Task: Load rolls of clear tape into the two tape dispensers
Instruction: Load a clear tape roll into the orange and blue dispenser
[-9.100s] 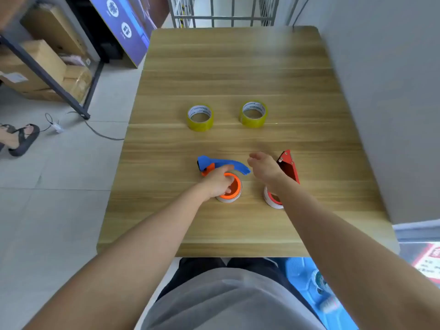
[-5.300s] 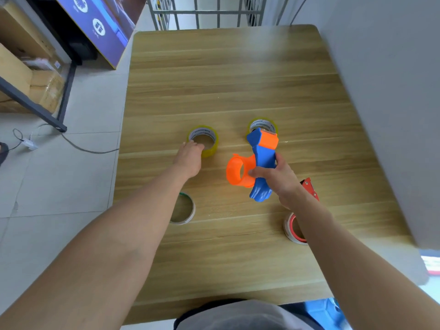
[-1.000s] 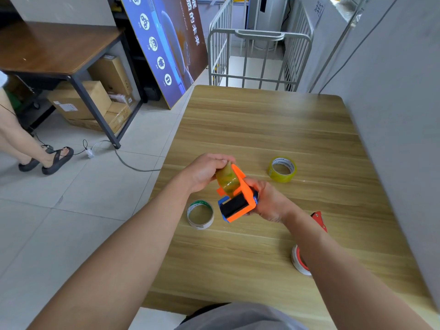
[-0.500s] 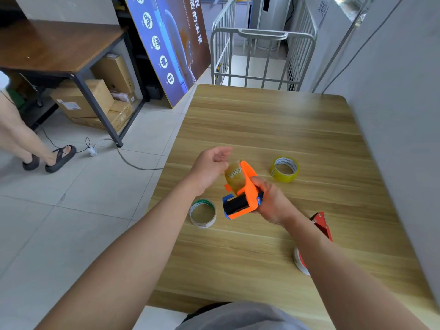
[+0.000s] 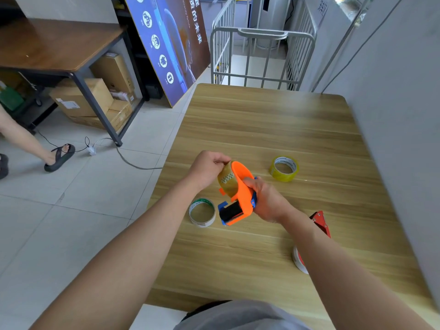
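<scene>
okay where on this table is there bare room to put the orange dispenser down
The whole far half of the table, beyond the yellow tape roll, is bare. So is the near edge, between the two forearms. It is crowded around the empty roll and the red dispenser.

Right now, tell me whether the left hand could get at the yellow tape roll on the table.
Probably not straight away: the left hand is busy on the tape in the orange dispenser, which sits between it and the yellow roll.
</scene>
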The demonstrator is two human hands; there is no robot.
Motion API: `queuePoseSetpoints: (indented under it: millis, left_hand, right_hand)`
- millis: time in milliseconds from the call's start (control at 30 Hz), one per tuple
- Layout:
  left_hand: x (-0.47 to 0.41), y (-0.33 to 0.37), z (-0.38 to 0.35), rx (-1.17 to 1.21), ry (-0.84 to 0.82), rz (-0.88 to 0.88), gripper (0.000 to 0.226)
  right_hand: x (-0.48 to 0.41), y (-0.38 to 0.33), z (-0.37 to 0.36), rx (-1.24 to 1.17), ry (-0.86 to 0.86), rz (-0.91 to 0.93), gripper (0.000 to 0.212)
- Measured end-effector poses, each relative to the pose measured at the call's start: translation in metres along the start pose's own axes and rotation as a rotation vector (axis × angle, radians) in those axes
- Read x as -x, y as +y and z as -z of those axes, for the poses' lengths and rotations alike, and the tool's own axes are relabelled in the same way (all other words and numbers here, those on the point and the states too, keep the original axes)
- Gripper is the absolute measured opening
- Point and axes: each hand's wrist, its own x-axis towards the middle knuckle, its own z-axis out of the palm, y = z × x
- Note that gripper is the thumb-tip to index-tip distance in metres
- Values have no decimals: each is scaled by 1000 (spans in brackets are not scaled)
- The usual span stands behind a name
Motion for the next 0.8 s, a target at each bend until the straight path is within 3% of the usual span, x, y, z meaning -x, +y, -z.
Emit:
queuePoseSetpoints:
  millis: [133,300,567,800]
  left_hand:
    - [2,-4,1,8,9,-4,30]
    - [1,-5,11,282,-59,49,25]
    - [-6,-3,21,185,-213,36,33]
    - [-8,1,26,84,-241,-15,39]
  right_hand:
    - [-1,1,-1,22,3,-37,19]
    - [1,-3,-2,31,64,44,7]
    - [-8,-4,5,76,-33,96,10]
    - [-8,-8,7,89,-59,79,11]
